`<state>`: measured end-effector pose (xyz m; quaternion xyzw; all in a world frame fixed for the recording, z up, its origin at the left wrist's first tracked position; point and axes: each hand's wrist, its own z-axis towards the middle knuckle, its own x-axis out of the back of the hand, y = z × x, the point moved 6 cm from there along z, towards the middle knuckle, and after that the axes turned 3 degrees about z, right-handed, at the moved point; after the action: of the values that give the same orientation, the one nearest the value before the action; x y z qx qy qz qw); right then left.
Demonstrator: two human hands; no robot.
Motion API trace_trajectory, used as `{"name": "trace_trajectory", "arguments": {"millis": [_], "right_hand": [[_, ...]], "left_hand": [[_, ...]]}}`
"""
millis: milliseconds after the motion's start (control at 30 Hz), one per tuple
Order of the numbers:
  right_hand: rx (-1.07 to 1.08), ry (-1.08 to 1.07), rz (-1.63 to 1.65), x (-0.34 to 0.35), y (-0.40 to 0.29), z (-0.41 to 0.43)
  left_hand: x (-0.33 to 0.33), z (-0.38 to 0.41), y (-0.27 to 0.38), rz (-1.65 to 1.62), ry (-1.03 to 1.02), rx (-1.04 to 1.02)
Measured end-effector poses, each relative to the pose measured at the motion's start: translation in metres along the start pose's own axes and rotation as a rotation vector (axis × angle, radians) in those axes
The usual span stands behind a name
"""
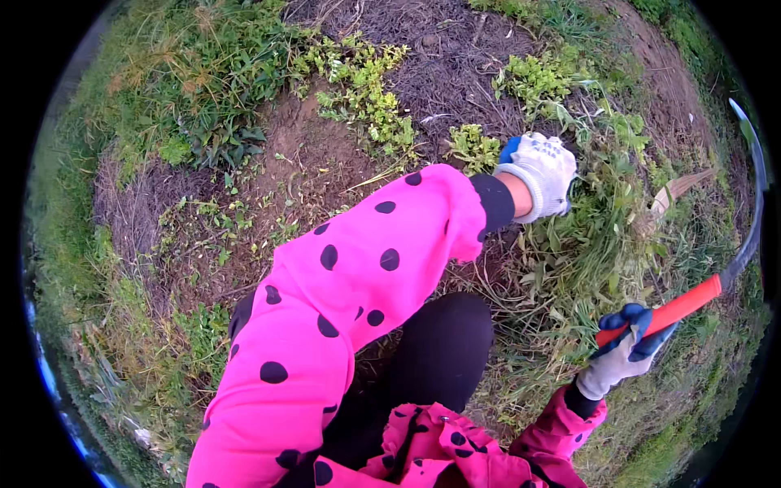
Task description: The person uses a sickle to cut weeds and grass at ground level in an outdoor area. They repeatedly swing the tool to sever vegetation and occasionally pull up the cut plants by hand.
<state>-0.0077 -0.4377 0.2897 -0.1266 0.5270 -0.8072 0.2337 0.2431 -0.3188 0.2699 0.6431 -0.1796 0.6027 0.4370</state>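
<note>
My left hand (540, 174), in a white and blue work glove, reaches out to the weeds in front of me. Its fingers point away and are partly hidden, so what it grips cannot be made out. Beside it lies a heap of green weeds and grass (604, 244). On the right, my gloved right hand (628, 344) is closed around the orange handle of a sickle (683, 305). The sickle's curved metal blade (756, 201) points away from me, near the right rim of the view, well apart from my left hand.
Low yellow-green plants (372, 85) grow just ahead on bare brown soil (305, 146). Taller weeds (226, 67) stand at the upper left. Dry mulch (451, 61) covers the ground ahead. My bent knee (445, 341) is below my left forearm. A dry tan leaf (677, 189) lies near the blade.
</note>
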Motion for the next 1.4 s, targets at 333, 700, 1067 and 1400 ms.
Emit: {"name": "trace_trajectory", "arguments": {"millis": [333,700,1067,1400], "right_hand": [[-0.074,-0.989,-0.313,-0.186,0.099,-0.067],[-0.255,-0.875,-0.423,-0.343,0.184,-0.073],[-0.120,-0.898,-0.871,-0.281,0.102,-0.131],[-0.136,-0.774,-0.759,-0.479,0.003,-0.196]], "left_hand": [[-0.015,-0.192,-0.210,0.183,-0.764,0.310],[-0.061,-0.241,-0.301,0.013,-0.753,0.298],[0.084,-0.286,-0.485,0.079,-0.091,0.088],[0.236,-0.209,-0.713,0.659,0.272,0.115]]}}
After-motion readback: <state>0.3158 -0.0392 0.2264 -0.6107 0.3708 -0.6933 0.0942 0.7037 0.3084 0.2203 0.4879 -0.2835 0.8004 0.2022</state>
